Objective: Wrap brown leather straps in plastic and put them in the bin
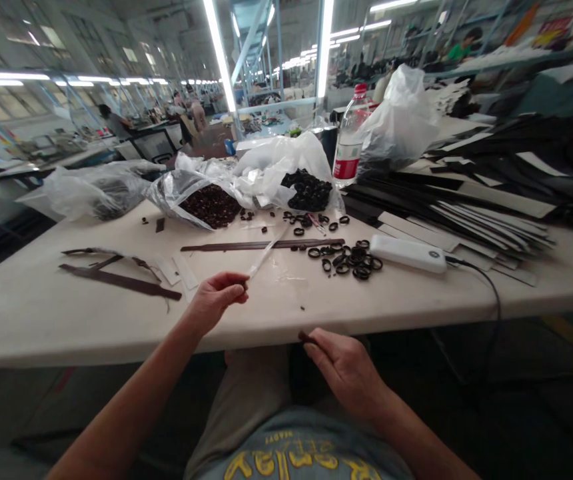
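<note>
My left hand [219,297] is closed in a pinch above the table, with a small dark piece [243,285] showing at its fingertips. A thin white strip [269,250] slants up and right from those fingers; whether they hold it, I cannot tell. At the table's front edge, my right hand [344,357] is closed on a dark brown strip [305,338], and only its short end shows. Beyond my hands lies a long brown strap [261,245]. Black loops [354,259] are heaped to its right. More brown straps [121,281] lie to the left.
Plastic bags of brown pieces [211,205] and black loops [309,190] stand at the back. Near them is a red-capped bottle [349,137]. A white corded device [406,253] lies right, before stacked dark and white strips [446,213]. Other people are far back.
</note>
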`<move>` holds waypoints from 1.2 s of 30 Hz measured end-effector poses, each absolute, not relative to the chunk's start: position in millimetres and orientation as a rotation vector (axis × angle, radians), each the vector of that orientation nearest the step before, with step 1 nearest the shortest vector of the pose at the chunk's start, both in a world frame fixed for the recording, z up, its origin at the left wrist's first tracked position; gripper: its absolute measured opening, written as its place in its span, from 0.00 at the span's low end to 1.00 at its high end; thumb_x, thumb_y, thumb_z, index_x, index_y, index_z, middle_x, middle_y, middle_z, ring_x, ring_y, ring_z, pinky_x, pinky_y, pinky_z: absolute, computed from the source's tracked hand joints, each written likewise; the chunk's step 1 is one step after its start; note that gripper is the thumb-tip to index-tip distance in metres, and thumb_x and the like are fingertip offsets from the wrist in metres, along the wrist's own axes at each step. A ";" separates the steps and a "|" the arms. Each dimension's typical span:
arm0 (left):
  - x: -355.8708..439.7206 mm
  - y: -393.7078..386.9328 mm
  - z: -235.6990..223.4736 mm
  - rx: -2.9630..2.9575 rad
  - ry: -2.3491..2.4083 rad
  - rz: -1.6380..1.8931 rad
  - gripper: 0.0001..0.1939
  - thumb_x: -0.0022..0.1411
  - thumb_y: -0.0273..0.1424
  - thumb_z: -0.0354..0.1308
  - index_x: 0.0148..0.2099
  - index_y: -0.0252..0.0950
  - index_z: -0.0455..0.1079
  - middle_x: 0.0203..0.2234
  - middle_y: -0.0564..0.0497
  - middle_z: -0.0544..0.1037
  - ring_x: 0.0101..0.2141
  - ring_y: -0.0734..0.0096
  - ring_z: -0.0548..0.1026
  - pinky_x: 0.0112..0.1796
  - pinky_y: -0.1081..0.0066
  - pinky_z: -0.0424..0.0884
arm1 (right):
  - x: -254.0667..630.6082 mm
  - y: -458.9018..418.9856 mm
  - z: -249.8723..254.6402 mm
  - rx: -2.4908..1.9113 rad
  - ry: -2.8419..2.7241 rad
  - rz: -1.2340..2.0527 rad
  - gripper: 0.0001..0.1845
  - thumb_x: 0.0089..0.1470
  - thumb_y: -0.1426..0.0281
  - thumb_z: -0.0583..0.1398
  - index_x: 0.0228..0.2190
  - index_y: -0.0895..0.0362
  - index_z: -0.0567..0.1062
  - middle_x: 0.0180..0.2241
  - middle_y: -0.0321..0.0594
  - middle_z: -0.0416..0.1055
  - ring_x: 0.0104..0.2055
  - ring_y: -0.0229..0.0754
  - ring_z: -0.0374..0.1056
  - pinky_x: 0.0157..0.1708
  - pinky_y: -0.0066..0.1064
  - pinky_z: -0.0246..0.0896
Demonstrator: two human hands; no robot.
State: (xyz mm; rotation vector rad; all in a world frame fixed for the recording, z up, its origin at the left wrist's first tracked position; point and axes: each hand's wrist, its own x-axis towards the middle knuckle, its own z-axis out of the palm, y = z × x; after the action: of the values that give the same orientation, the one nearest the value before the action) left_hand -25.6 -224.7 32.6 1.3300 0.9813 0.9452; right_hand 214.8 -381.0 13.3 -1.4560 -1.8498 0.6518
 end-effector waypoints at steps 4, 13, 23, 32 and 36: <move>-11.6 -283.0 30.8 1.037 0.909 0.955 0.19 0.38 0.37 0.76 0.34 0.33 0.81 0.19 0.52 0.76 0.19 0.77 0.71 0.23 0.75 0.69 | 202.5 -371.9 36.2 -1.383 -1.901 0.505 0.21 0.69 0.60 0.48 0.28 0.55 0.70 0.25 0.37 0.70 0.26 0.38 0.64 0.28 0.29 0.52; 2.6 -316.8 22.8 1.010 0.893 0.945 0.18 0.40 0.36 0.76 0.35 0.35 0.83 0.21 0.52 0.76 0.19 0.79 0.69 0.22 0.77 0.68 | 180.6 -365.6 36.3 -1.380 -2.066 0.326 0.20 0.69 0.63 0.48 0.30 0.57 0.71 0.25 0.39 0.71 0.26 0.39 0.65 0.27 0.30 0.49; 5.4 -317.1 14.8 1.028 0.934 0.763 0.19 0.43 0.39 0.74 0.37 0.33 0.82 0.18 0.51 0.76 0.18 0.78 0.66 0.21 0.76 0.64 | 185.1 -375.0 27.5 -1.364 -2.107 0.427 0.22 0.70 0.62 0.45 0.30 0.57 0.71 0.26 0.39 0.72 0.27 0.39 0.67 0.27 0.30 0.51; 7.4 -328.3 15.0 1.034 0.846 0.840 0.18 0.48 0.38 0.73 0.43 0.38 0.82 0.24 0.51 0.78 0.21 0.78 0.68 0.25 0.76 0.67 | 182.0 -369.3 29.5 -1.291 -1.945 0.722 0.15 0.68 0.66 0.51 0.33 0.57 0.72 0.30 0.37 0.75 0.30 0.38 0.70 0.31 0.27 0.56; 5.6 -333.6 15.0 1.080 0.904 0.880 0.10 0.52 0.35 0.70 0.39 0.39 0.83 0.27 0.50 0.79 0.23 0.77 0.71 0.26 0.76 0.67 | 181.9 -369.8 27.3 -1.336 -2.032 0.710 0.14 0.68 0.65 0.53 0.34 0.57 0.74 0.31 0.38 0.76 0.31 0.39 0.70 0.31 0.28 0.56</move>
State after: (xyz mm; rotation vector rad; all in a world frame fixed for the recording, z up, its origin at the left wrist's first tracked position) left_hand 5.6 -333.6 15.0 1.0804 0.9043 0.8802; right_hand 181.9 -369.8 27.3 -1.3363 -2.0319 0.7099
